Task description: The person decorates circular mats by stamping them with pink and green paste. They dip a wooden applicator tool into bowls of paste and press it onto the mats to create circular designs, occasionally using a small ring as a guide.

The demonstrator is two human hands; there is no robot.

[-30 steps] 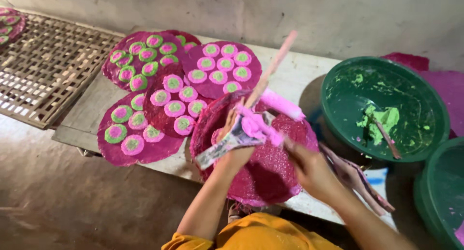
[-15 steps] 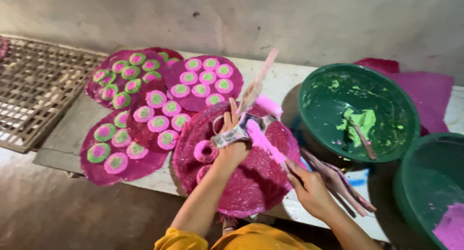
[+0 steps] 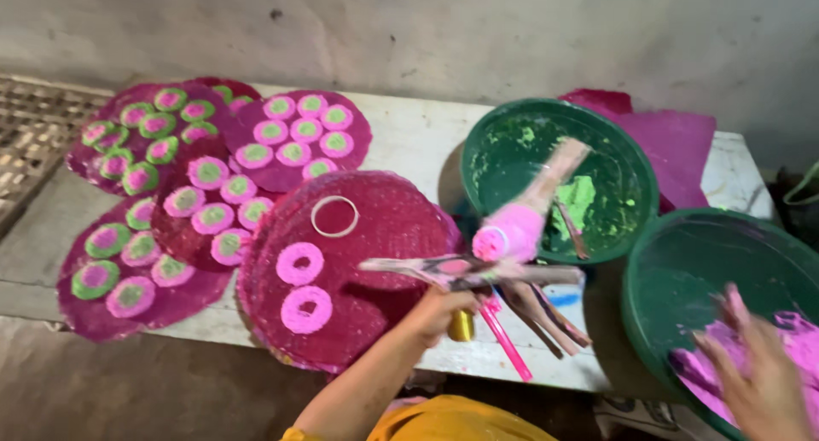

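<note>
My left hand [image 3: 439, 311] grips a long wooden press tool [image 3: 478, 270] smeared with pink paste, held level over the right edge of a round dark-red mat [image 3: 375, 228]. A pink-tipped stick [image 3: 529, 211] rises from the tool towards the far green basin [image 3: 636, 164]. On the mat lie two pink dough rings [image 3: 300, 264] and a thin white ring [image 3: 334, 216]. My right hand [image 3: 755, 373] reaches into the near green basin [image 3: 674, 270], touching the pink paste [image 3: 789, 343] in it, fingers spread and blurred.
Round mats [image 3: 294, 138] covered with several pink-and-green discs fill the left of the white bench [image 3: 418, 138]. The far basin holds green paste [image 3: 584, 198] and a stick. A woven rack [image 3: 30, 147] lies far left. Magenta sheets [image 3: 674, 138] lie behind the basins.
My view has swung right. My left hand has carried the tool from the mat's middle to its right edge, leaving rings on the mat. My right hand moved from the mat into the near basin.
</note>
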